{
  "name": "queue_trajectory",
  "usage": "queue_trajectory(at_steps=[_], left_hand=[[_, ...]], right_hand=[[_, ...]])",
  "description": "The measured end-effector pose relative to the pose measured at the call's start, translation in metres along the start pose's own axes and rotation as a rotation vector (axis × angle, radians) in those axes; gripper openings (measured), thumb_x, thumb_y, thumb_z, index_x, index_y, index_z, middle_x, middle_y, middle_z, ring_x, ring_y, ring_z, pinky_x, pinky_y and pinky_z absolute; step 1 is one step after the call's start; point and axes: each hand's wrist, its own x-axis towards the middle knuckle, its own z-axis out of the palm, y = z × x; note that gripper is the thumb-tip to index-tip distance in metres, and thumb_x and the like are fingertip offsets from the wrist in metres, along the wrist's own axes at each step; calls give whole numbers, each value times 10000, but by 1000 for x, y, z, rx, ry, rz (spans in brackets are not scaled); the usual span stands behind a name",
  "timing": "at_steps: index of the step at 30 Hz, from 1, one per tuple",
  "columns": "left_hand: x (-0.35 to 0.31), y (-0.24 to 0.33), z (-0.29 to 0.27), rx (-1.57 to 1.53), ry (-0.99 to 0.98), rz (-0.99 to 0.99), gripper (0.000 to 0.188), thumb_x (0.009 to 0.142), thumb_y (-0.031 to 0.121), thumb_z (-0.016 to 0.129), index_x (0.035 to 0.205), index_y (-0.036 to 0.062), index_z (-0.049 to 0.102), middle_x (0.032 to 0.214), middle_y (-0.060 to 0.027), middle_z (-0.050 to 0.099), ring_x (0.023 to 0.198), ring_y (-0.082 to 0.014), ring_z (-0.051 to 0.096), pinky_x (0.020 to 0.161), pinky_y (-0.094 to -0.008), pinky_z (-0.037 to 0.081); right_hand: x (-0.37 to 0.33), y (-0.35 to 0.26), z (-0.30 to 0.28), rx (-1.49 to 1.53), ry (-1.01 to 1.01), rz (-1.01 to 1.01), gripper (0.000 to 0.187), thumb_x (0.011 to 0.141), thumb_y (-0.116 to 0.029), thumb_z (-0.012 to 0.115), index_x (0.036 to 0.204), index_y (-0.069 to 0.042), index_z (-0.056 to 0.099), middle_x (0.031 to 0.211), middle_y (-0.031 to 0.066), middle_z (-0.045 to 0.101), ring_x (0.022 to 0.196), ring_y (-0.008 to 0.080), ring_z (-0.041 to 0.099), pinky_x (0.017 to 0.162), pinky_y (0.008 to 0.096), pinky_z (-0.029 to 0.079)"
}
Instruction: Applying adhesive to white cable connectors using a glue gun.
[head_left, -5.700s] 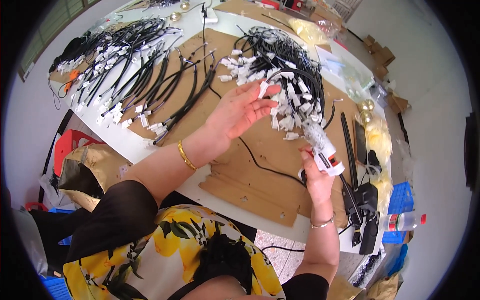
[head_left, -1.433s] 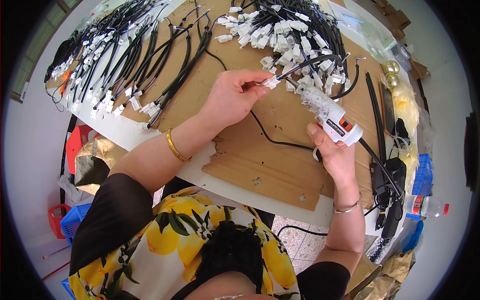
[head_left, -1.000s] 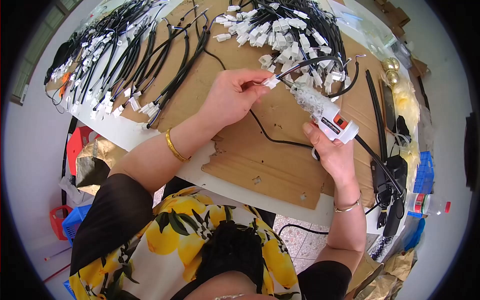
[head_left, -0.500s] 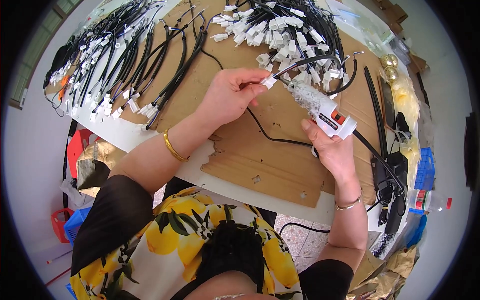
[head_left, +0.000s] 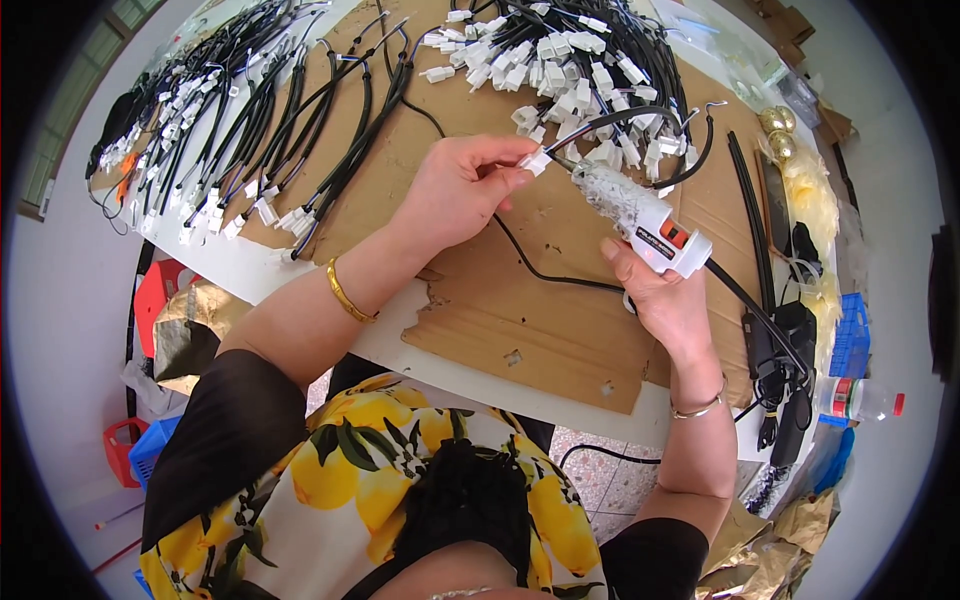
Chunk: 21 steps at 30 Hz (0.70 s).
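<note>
Between thumb and fingertips, my left hand [head_left: 468, 190] pinches a small white plastic connector [head_left: 537, 161]. From it a short black-sleeved cable [head_left: 625, 117] with thin wires arcs off to the right. My right hand [head_left: 662, 300] is wrapped round the handle of a white hot glue gun [head_left: 640, 225] with an orange part on its body. The glue gun's nozzle points left and sits close beside the connector; whether they touch I cannot tell. A big heap of similar cables with white connectors [head_left: 560, 75] lies just beyond.
Flattened cardboard [head_left: 540, 340] covers the table. Rows of black cables [head_left: 340, 150] lie at the left. Black glue sticks or rods [head_left: 752, 220], a black power strip [head_left: 795, 390] and a plastic bottle [head_left: 855, 400] are along the right edge. A black cord [head_left: 530, 265] crosses the cardboard.
The glue gun has shifted very slightly to the left, toward the connector. My left hand keeps its pinch in nearly the same spot.
</note>
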Motion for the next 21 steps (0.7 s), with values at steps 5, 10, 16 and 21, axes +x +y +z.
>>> queue_trajectory(at_steps=[5,10,16,21], left_hand=[[-2,4,0,68,14,21,243,775,-5,575,1018,-5,582,814,-27,616,658,-55,533,555,-187,461],[-2,3,-1,127,24,111,244,764,-18,584,1007,-2,588,806,-26,610,656,-61,533,597,-190,451],[0,1,-2,-51,-20,80,246,770,-40,563,1011,2,585,875,-49,613,733,-90,574,658,-201,468],[-3,7,-1,-212,-102,-7,244,775,-39,557,1015,1,581,904,-65,615,791,-122,597,682,-217,482]], right_hand=[[0,1,1,2,18,-17,205,729,-137,686,857,-21,577,710,-40,547,609,18,449,526,170,376],[1,-1,0,-27,-4,3,195,731,-136,684,850,-27,576,705,-46,543,606,15,445,522,167,371],[0,0,0,-21,33,40,185,730,-137,682,840,-32,576,700,-47,540,606,15,444,521,166,368],[0,2,-1,-69,22,2,189,729,-140,684,840,-30,578,704,-46,543,613,17,449,532,171,378]])
